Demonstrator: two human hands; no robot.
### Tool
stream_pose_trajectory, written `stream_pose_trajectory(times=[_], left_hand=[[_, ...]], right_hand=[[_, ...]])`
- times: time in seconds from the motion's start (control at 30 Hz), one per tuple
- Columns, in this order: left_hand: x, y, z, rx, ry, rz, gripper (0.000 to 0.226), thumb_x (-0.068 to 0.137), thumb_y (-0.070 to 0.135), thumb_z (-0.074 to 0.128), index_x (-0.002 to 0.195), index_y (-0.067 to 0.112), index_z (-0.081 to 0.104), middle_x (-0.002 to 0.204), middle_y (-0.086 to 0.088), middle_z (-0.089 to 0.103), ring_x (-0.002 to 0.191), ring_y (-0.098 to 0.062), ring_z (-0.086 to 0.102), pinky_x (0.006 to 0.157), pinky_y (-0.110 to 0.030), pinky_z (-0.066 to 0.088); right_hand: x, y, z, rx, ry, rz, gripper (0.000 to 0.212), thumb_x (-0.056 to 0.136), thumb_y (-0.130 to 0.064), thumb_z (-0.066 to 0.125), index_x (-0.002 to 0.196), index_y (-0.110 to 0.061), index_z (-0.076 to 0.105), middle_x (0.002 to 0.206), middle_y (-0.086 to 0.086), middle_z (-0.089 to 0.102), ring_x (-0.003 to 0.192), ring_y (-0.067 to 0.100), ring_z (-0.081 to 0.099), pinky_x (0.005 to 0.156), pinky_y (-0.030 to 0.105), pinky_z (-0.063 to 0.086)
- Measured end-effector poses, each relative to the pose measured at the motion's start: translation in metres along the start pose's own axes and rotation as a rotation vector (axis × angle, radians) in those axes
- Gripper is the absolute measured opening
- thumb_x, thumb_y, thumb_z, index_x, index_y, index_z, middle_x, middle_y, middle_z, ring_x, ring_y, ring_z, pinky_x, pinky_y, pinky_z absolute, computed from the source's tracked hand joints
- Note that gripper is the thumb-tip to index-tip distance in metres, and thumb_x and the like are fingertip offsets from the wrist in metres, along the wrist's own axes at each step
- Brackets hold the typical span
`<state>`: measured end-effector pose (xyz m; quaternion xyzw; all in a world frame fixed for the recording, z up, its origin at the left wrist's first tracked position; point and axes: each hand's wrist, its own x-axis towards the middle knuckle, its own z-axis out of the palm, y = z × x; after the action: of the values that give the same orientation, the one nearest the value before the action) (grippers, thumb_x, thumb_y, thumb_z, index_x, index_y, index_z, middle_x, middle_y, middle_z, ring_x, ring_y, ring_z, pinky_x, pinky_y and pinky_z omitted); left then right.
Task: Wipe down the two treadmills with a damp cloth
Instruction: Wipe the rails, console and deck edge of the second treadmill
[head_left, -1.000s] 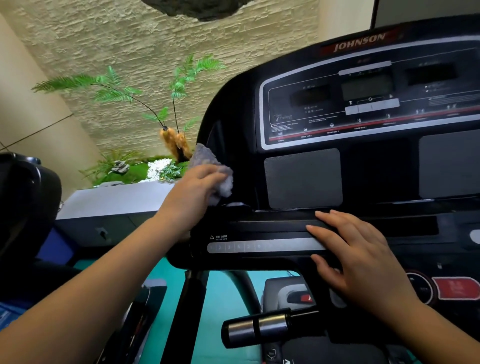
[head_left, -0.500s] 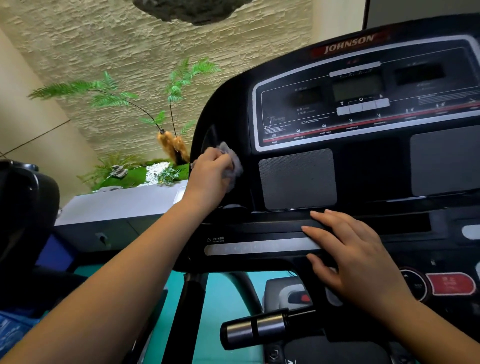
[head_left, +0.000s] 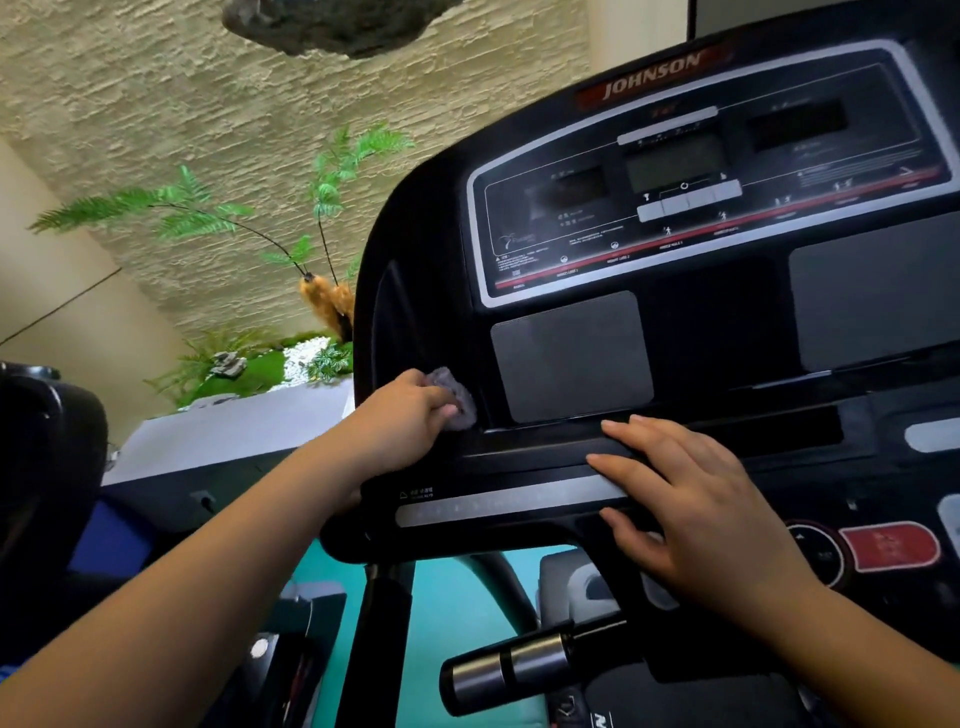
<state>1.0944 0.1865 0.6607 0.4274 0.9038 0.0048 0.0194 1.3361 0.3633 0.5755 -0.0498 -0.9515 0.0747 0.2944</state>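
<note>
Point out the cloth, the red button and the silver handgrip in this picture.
cloth (head_left: 462, 400): head view, on its bunched grey fabric.
red button (head_left: 889, 548): head view, centre of its red face.
silver handgrip (head_left: 537, 661): head view, on one metal band.

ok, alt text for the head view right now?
A person's left hand holds a grey cloth against the left side of a black treadmill console, the right hand resting flat on its front ledge. Green ferns stand behind.
</note>
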Motion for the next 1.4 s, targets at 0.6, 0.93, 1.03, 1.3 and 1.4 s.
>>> stream_pose_trajectory(times=[0.6, 0.93, 1.03, 1.3, 1.4], left_hand=[[-0.004, 0.007, -0.003, 0.01, -0.136, 0.011, 0.033, 0.101, 0.023, 0.04, 0.132, 0.019, 0.048, 0.124, -0.012, 0.053, 0.113, -0.031, 0.052, 0.093, -0.032, 0.038], [-0.001, 0.008, -0.007, -0.291, -0.119, -0.044, 0.03, 0.098, 0.012, 0.045, 0.085, 0.038, 0.052, 0.081, 0.009, 0.053, 0.071, -0.007, 0.05, 0.068, -0.026, 0.041], [-0.004, 0.009, -0.006, -0.29, -0.128, -0.021, 0.024, 0.099, 0.012, 0.045, 0.088, 0.033, 0.05, 0.077, 0.012, 0.048, 0.071, -0.008, 0.046, 0.065, -0.023, 0.036], [-0.002, 0.036, -0.013, 0.227, -0.207, -0.131, 0.038, 0.102, 0.008, 0.03, 0.139, 0.009, 0.038, 0.14, -0.02, 0.046, 0.118, -0.035, 0.052, 0.089, -0.031, 0.037], [0.008, 0.032, -0.015, 0.063, -0.179, -0.11, 0.026, 0.102, 0.017, 0.036, 0.121, 0.015, 0.053, 0.118, -0.013, 0.061, 0.108, -0.033, 0.056, 0.078, -0.029, 0.038]], right_hand=[[0.001, 0.002, 0.003, 0.05, 0.048, -0.022, 0.04, 0.084, -0.04, 0.054, 0.118, -0.021, 0.065, 0.136, 0.001, 0.055, 0.128, 0.022, 0.048, 0.106, 0.037, 0.033], [0.0, 0.002, 0.001, 0.074, 0.045, -0.016, 0.037, 0.083, -0.037, 0.056, 0.116, -0.023, 0.065, 0.135, 0.0, 0.055, 0.128, 0.021, 0.047, 0.106, 0.036, 0.033], [0.0, 0.002, 0.0, 0.067, 0.042, -0.018, 0.037, 0.084, -0.038, 0.055, 0.116, -0.023, 0.065, 0.135, 0.001, 0.055, 0.128, 0.022, 0.047, 0.106, 0.036, 0.032], [0.0, 0.002, 0.001, 0.08, 0.04, -0.024, 0.036, 0.085, -0.037, 0.054, 0.115, -0.022, 0.065, 0.136, 0.002, 0.055, 0.129, 0.022, 0.047, 0.106, 0.036, 0.032], [0.001, 0.003, 0.001, 0.087, 0.046, -0.021, 0.035, 0.084, -0.036, 0.055, 0.114, -0.022, 0.065, 0.135, 0.002, 0.055, 0.129, 0.022, 0.047, 0.106, 0.037, 0.033]])
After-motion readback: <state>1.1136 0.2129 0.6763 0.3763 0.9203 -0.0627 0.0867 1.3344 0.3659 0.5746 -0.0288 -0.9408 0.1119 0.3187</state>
